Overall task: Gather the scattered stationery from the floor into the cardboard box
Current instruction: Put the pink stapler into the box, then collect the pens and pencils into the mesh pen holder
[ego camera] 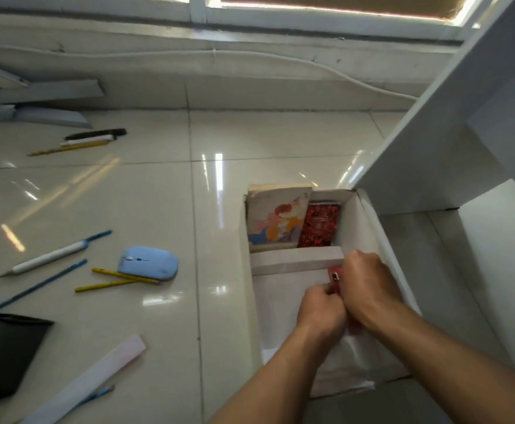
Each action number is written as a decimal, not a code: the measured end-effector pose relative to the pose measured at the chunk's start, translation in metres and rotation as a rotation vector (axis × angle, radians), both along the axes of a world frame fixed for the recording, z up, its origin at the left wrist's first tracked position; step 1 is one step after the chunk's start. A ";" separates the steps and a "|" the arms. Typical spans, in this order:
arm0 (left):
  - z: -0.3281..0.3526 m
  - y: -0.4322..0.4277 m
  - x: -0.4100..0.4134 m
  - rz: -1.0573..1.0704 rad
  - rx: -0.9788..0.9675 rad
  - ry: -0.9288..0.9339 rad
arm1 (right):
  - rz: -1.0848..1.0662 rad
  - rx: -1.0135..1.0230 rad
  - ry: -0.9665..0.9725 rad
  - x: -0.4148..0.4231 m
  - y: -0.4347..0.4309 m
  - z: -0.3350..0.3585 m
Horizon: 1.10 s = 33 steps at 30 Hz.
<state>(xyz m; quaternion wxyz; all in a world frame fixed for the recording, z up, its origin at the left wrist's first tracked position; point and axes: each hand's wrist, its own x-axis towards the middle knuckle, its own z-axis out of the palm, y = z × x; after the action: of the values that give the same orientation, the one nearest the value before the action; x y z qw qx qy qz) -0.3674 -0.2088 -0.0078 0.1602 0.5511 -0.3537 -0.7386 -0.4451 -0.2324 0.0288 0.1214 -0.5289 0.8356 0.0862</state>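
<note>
The white-lined cardboard box (369,215) stands on the floor at right. Inside it lean a worn illustrated book (276,220) and a red patterned notebook (319,224), with a pale flat block (296,260) in front of them. Both hands are inside the box, closed together on a small red object with a metal clip (335,278); most of it is hidden. My left hand (322,310) grips from below, my right hand (369,286) from the right. On the floor at left lie two yellow pencils (118,280), a white-and-blue pen (54,254) and a thin blue stick (40,284).
A light blue mouse (149,263) rests on the tiles beside the pencils. A black container (2,353) sits at lower left, a white ruler (88,384) near it. More pens and a pencil (88,140) lie far left. White shelving (464,148) rises right of the box.
</note>
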 end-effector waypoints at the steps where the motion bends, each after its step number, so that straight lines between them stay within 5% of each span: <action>1: 0.010 -0.008 0.008 0.028 -0.079 -0.013 | 0.008 -0.062 -0.022 0.004 -0.006 0.006; 7: 0.061 -0.083 0.099 0.399 -0.454 -0.038 | 0.225 -0.592 -0.337 0.085 -0.055 0.070; 10: 0.068 -0.094 0.168 0.553 -0.534 -0.067 | 0.321 -0.676 -0.459 0.151 -0.070 0.075; 14: 0.057 -0.074 0.267 0.523 -0.521 -0.246 | 0.385 -0.520 -0.584 0.232 -0.072 0.041; 23: 0.020 0.024 0.423 0.297 -0.482 -1.031 | 0.325 0.041 -0.854 0.363 -0.005 -0.065; 28: -0.004 0.044 0.446 0.204 -0.230 -0.993 | 0.041 0.148 -1.076 0.395 0.009 -0.094; 33: -0.025 0.045 0.438 0.300 -0.219 -0.934 | -0.063 0.168 -1.180 0.403 0.017 -0.103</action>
<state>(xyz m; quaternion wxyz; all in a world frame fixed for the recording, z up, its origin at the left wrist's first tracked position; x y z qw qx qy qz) 0.0709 -0.1640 -0.0331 0.1460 0.8476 -0.3799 -0.3405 -0.0421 -0.2156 -0.0741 0.6090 -0.4509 0.6326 -0.1600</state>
